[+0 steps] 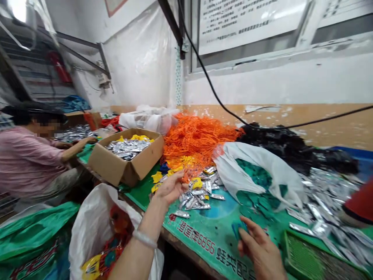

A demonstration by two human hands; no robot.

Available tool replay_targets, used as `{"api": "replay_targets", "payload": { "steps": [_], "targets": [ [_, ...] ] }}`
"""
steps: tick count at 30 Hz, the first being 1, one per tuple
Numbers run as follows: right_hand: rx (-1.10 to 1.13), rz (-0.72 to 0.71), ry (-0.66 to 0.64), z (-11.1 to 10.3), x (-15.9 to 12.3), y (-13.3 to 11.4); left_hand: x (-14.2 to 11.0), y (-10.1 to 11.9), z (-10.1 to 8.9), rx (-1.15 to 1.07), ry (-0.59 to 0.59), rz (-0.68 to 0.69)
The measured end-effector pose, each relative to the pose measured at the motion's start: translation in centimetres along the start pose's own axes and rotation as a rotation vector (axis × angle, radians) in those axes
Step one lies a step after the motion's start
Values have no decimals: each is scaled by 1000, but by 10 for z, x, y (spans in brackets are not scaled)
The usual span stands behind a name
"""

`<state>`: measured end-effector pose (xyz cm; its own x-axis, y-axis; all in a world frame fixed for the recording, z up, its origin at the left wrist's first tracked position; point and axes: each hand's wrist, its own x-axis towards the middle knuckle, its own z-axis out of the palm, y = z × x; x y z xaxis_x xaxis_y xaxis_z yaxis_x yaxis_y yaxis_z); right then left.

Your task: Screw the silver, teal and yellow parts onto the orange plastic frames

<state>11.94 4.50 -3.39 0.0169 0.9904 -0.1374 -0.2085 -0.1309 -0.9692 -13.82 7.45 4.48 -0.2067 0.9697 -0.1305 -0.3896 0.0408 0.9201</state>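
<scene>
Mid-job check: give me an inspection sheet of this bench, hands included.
Surface: green printed tabletop, largely covered.
Job's things: small teal piece; silver foil packets, loosely piled, with yellow plastic pieces; heap of orange plastic strands.
Clutter: open cardboard box of packets and yellow pieces; white plastic bag with teal pieces; black plastic heap; green tray.
Hands: right hand pinches the small teal piece; left hand is beside the orange heap, grip unclear.
Cables: black cable slants down before the wall, then runs right.
Surroundings: person in pink shirt, left; red sleeve, right edge.
</scene>
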Motion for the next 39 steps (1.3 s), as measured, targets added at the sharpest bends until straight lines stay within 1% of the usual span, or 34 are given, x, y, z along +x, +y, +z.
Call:
{"api": "replay_targets", "payload": {
  "steps": [1,3,4,5,6,8,10,11,12,14,16,18,20,22,24,26,28,31,34,36,39],
  "targets": [
    [74,56,-14,2,-2,-6,-12,-16,9,-66,-27,-13],
    [215,103,-15,4,-7,-18,-36,-45,28,-167,-80,-58],
    [264,93,-24,4,-8,-23,-48,-58,37,-221,-110,-94],
    [295,73,-44,4,-10,-27,-59,-68,45,-325,-150,-158],
    [309,53,-60,3,-12,-30,-68,-76,52,-372,-192,-211],
    [308,32,-71,1,-15,-33,-83,-83,63,-363,-319,-303],
    [292,37,-64,-1,-18,-33,-91,-83,70,-272,-457,-354],
    [284,45,-66,-1,-20,-32,-93,-82,73,-230,-505,-364],
    [273,56,-76,-1,-22,-30,-93,-80,75,-194,-529,-364],
    [238,74,-110,-1,-26,-26,-91,-79,78,-148,-514,-359],
    [180,80,-142,-1,-27,-21,-87,-82,78,-138,-456,-373],
    [91,41,-122,-2,-28,-16,-84,-86,76,-178,-417,-406],
    [-64,-85,-59,-4,-28,-13,-83,-91,73,-241,-408,-447],
    [-273,-280,-24,-6,-27,-13,-82,-94,70,-273,-404,-479],
    [-459,-446,-55,-9,-26,-16,-82,-95,69,-265,-390,-487],
    [-563,-524,-110,-10,-25,-20,-83,-93,68,-249,-385,-471],
    [-614,-524,-170,-11,-23,-22,-83,-92,69,-245,-378,-457],
    [-645,-436,-262,-12,-20,-23,-83,-93,69,-243,-351,-445],
    [-679,-372,-314,-12,-20,-26,-83,-95,68,-243,-358,-461],
    [-712,-380,-339,-12,-21,-28,-83,-97,68,-285,-350,-498],
    [-721,-416,-338,-13,-24,-30,-81,-100,73,-342,-262,-513]
  ]
}}
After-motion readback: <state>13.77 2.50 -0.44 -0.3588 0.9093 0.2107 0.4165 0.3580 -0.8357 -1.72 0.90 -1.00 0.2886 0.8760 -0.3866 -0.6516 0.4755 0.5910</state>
